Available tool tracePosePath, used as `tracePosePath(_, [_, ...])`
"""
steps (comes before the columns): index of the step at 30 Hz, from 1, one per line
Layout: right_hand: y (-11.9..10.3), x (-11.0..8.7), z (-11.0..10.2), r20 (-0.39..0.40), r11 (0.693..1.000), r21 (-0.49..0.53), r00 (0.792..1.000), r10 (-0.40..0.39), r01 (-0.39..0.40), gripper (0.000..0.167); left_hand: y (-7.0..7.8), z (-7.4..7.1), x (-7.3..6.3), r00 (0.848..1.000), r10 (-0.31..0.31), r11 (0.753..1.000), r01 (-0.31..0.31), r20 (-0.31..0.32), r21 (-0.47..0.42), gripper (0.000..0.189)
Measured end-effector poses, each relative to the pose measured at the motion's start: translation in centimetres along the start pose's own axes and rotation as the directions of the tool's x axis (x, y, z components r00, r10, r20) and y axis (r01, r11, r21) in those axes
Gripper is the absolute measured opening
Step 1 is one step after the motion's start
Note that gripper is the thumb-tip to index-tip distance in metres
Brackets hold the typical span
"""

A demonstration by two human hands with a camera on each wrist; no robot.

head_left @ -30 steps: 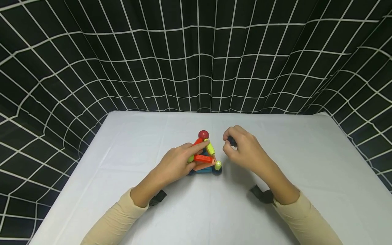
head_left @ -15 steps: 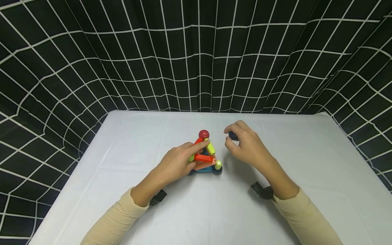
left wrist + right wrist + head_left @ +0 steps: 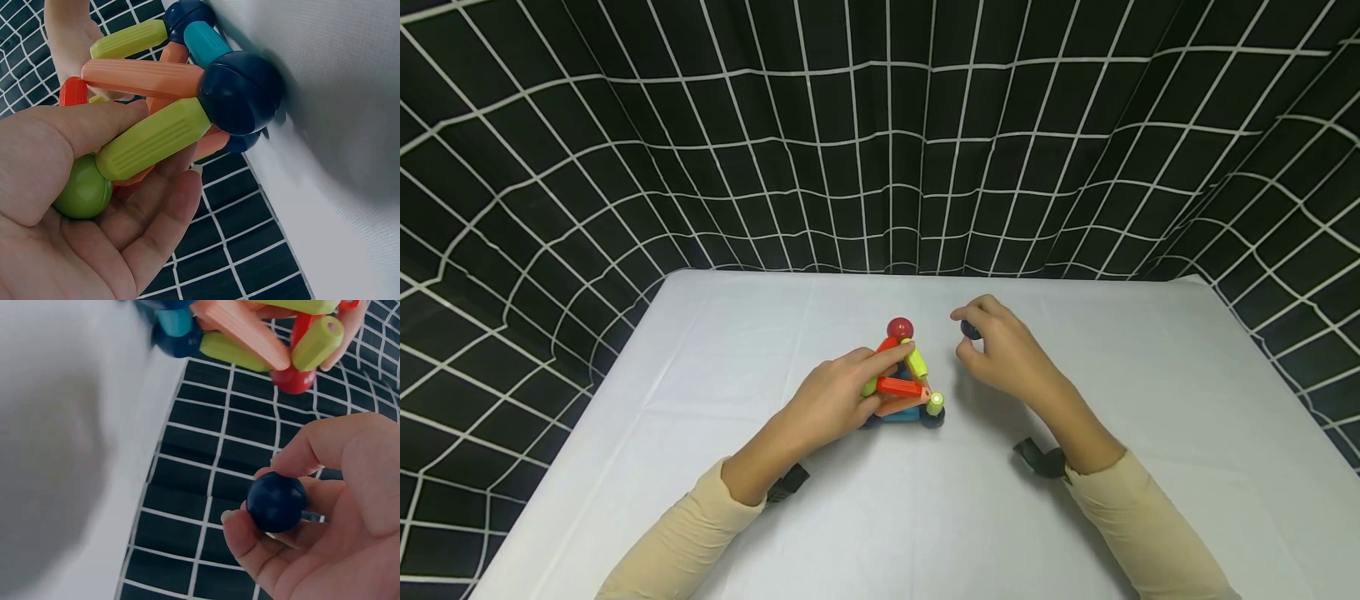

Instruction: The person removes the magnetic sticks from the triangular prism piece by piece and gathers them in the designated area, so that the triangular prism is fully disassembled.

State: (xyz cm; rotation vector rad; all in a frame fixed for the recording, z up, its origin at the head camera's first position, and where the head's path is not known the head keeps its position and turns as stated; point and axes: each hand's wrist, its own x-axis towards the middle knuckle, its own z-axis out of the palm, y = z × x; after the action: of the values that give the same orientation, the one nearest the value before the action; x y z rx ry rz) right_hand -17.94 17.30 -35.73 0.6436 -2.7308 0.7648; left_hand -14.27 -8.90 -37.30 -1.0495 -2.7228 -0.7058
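Note:
My left hand [image 3: 831, 402] grips a standing structure of coloured rods and balls. In the left wrist view, its thumb and fingers lie around a yellow-green rod [image 3: 156, 139] and a green ball [image 3: 84, 189]. Dark blue balls [image 3: 242, 92] form the structure's base corners, joined by teal rods [image 3: 900, 413]. At its top far side sits a red ball [image 3: 900, 328], near the left index fingertip. To the right of the structure, raised and apart from it, my right hand [image 3: 1011, 354] holds a loose dark blue ball [image 3: 276, 502] between thumb and fingers.
A white cloth [image 3: 865, 517] covers the table. Behind and at both sides hangs a black curtain [image 3: 880, 167] with a white grid. Dark straps [image 3: 1040, 458] hang near both wrists.
My right hand has moved slightly away and to the right with the dark blue ball, its fingers a little more spread. The left hand and structure stay in place.

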Motion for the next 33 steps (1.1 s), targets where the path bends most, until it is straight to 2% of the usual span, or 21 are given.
tracePosePath(10, [1.3, 0.6, 0.7, -0.055, 1.0, -0.009, 0.998, 0.023, -0.023, 0.041, -0.1, 0.1, 0.0, 1.0, 0.001, 1.0, -0.001, -0.003, 0.024, 0.074])
tracePosePath(17, [2.1, 0.8, 1.2, 0.012, 0.998, -0.025, 0.998, 0.065, -0.064, 0.036, 0.0, 0.1, 0.0, 1.0, -0.003, 1.0, 0.003, -0.003, -0.001, 0.074])
tracePosePath(28, [3.1, 0.9, 1.8, 0.082, 0.99, -0.074, 0.988, 0.128, -0.122, 0.039, -0.1, 0.3, 0.0, 1.0, -0.006, 1.0, 0.007, -0.018, 0.016, 0.075])
tracePosePath(33, [3.4, 0.9, 2.0, 0.121, 0.989, -0.089, 0.985, 0.126, -0.116, 0.033, 0.1, 0.1, 0.0, 1.0, -0.004, 1.0, 0.005, -0.017, 0.018, 0.074])
